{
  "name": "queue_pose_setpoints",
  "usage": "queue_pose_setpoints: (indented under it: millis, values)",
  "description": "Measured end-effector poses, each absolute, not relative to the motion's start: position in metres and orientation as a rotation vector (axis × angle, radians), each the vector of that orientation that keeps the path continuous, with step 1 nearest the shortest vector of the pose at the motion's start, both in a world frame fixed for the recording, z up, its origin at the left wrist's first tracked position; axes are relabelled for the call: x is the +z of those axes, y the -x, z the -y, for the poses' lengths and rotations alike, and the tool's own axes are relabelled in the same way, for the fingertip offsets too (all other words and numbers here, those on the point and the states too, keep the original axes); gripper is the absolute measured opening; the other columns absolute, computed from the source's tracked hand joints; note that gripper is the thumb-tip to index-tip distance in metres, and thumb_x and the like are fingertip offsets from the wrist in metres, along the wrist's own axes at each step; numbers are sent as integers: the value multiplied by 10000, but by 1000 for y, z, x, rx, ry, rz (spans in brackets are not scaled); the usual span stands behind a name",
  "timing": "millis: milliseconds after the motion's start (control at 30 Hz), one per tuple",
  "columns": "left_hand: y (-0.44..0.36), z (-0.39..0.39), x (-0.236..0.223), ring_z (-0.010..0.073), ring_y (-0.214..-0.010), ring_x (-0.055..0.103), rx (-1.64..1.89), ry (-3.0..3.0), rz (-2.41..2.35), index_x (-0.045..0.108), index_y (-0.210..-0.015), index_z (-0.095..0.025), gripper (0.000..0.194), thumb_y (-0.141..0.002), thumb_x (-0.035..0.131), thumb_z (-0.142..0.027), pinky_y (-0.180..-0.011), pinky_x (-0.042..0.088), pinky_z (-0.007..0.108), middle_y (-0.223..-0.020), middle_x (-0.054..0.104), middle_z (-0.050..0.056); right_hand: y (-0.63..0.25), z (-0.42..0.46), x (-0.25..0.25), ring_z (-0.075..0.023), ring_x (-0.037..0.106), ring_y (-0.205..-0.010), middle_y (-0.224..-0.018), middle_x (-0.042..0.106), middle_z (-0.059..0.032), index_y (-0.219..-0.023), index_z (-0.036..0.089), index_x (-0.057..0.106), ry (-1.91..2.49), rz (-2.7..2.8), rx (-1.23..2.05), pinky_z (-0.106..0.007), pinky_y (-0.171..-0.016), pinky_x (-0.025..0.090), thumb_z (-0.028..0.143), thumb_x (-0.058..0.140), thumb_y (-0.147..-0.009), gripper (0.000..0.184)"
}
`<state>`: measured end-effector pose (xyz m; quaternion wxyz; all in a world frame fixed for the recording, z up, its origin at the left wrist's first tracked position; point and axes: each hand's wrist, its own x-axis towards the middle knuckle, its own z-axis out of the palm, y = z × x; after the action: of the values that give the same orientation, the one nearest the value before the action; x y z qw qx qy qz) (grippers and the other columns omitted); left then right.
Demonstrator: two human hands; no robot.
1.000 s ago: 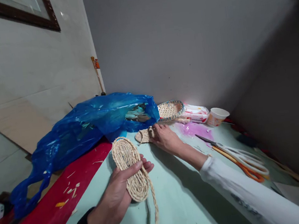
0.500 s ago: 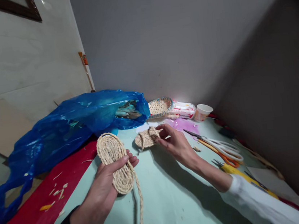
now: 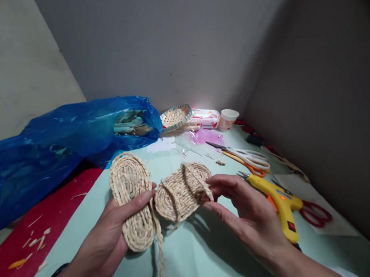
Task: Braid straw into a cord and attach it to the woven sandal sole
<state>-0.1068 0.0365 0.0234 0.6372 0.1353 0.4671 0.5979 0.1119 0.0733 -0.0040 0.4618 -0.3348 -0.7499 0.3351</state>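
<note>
My left hand (image 3: 114, 223) grips an oval coil of braided straw (image 3: 129, 179), shaped like a sandal sole, with the thumb across its face. From its right side a loose braided cord (image 3: 159, 258) hangs down toward me. In my right hand (image 3: 244, 207), pinched between thumb and fingers, is a small woven straw sandal (image 3: 181, 193) with two straps across it. The sandal is held tilted, close to the coil's right side, near my left fingertips. Whether the two pieces touch I cannot tell.
A yellow glue gun (image 3: 282, 203) with a lit orange light lies right, by red-handled scissors (image 3: 315, 213) and white-handled scissors (image 3: 253, 159). At the back are a blue plastic bag (image 3: 70, 134), a woven basket (image 3: 175, 118), a paper cup (image 3: 228, 119) and a pink-white packet (image 3: 204, 118).
My right hand has brought the straw sandal from farther back on the table toward me, beside the coil. The view has shifted to the right.
</note>
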Motion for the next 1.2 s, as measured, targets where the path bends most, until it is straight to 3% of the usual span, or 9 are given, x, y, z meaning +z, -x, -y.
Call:
queue_pose_setpoints:
  millis: [233,433,567,833,1000,1200]
  values:
    - [104,-34,20,317,-986,705,1254,-420,-1136,562,-1301,-266,671,-687,783,-109,-796,602,388,-1103,741,77,-118,-73,-3,-135,594,-843,-958,640,-27,-1175,205,540,713,1990,548,-263,-758,498,84,650,-849,365]
    - [108,-36,19,330,-995,700,1233,-383,-1159,553,-1316,-256,726,-655,764,-44,-817,597,403,-1107,746,74,-118,-68,2,-197,569,-978,-1032,624,-79,-1207,159,530,554,2009,603,-348,-855,489,40,616,-824,411]
    - [112,-39,11,336,-1022,687,1216,-374,-1147,512,-1358,-252,790,-639,760,-39,-868,572,423,-1134,739,80,-114,-67,0,-176,561,-920,-1019,578,-61,-1183,204,525,647,1746,633,-345,-824,491,42,570,-839,383]
    - [112,-43,9,328,-1016,686,1224,-396,-1213,471,-1390,-285,883,-606,797,-44,-869,567,404,-1139,740,68,-108,-73,9,-131,572,-750,-846,606,-23,-991,206,597,942,1405,1368,-241,-661,515,321,652,-861,182]
    - [110,-45,9,321,-1023,684,1236,-375,-1243,511,-1362,-277,885,-571,797,-4,-879,563,366,-1104,754,51,-105,-67,13,-108,560,-665,-736,598,9,-944,201,634,894,1315,1408,-212,-605,495,280,757,-763,232]
    - [112,-46,5,314,-997,695,1233,-363,-1248,541,-1336,-264,848,-573,782,18,-854,575,374,-1045,773,36,-104,-67,17,-95,554,-644,-714,596,27,-907,208,643,841,1300,1403,-198,-594,491,215,758,-748,197]
